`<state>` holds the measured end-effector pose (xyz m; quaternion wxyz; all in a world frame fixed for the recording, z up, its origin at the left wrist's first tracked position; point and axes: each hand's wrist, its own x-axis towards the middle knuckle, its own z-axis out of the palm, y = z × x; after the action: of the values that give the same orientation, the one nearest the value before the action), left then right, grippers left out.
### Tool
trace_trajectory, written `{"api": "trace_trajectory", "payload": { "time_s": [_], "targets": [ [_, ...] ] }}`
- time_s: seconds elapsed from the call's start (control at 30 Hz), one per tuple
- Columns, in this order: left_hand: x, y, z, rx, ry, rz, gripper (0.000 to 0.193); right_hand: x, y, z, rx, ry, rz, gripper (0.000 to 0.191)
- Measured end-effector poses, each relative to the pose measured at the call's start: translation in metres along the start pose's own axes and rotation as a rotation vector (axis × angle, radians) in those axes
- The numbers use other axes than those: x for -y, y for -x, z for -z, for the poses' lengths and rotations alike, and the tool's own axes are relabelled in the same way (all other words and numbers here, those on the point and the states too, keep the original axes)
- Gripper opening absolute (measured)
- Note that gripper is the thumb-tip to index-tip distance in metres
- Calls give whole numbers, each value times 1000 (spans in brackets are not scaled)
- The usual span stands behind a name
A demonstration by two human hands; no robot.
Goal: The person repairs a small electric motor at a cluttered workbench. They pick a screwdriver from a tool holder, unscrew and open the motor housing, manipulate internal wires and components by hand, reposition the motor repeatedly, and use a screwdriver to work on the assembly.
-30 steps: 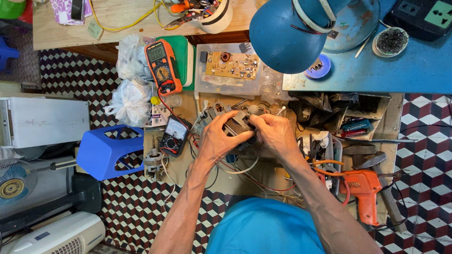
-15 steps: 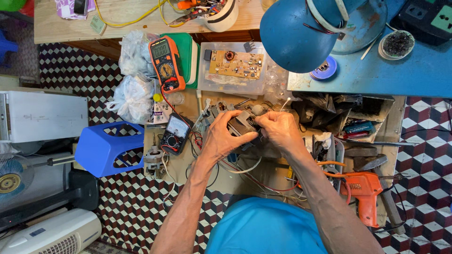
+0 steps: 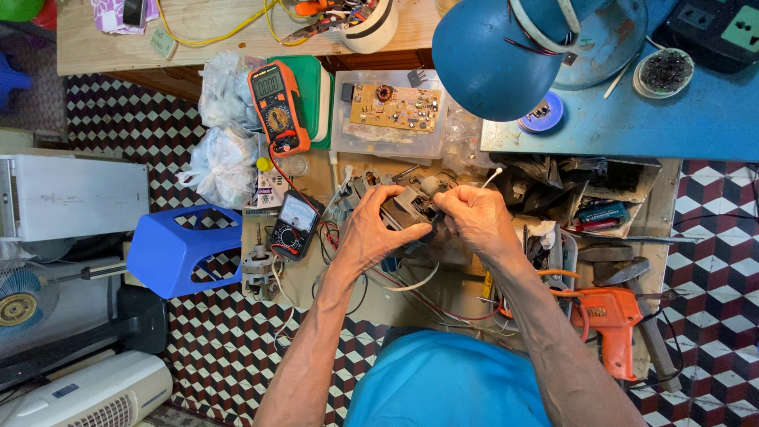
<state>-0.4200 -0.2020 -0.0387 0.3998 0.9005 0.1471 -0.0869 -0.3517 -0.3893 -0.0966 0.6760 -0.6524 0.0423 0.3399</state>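
One head-worn camera looks almost straight down from above the person, close over the cluttered counter [image 3: 316,273]. Both forearms rise from the bottom edge toward mid-frame. The view reaches the blue lamp shade [image 3: 494,59] at the top and the checkered floor [image 3: 229,348] along both sides; no second view is given

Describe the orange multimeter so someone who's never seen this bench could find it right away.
Start at the big blue lamp shade at the top. Go left past the clear box holding a circuit board to the green case. The orange multimeter lies on it, orange-edged with a round dial, unlike the smaller black meter lower down.
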Motion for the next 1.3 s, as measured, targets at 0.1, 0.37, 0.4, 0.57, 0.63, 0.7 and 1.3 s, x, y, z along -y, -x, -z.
{"api": "trace_trajectory", "payload": {
  "time_s": [0.1,0.37,0.4,0.57,0.63,0.7,1.3],
  "targets": [
    [0,1,0,-1,9,-8,74,1,6,-2,-1,7,19,23],
    [2,-1,1,10,-12,-5,76,1,17,-3,36,-18,64,21],
    [3,-1,1,9,-9,-5,75,2,19,-3,33,34,75,21],
    [3,-1,0,-8,-11,-24,75,7,30,-6,-12,245,39,24],
    [3,0,0,-2,-20,-9,75,8,32,-8,-64,382,106,23],
    [3,0,1,0,-17,0,75,12,31,-7,-50,458,100,24],
    [1,9,8,-20,4,-1,74,45,58,-16,-182,798,320,20]
  ]
}}
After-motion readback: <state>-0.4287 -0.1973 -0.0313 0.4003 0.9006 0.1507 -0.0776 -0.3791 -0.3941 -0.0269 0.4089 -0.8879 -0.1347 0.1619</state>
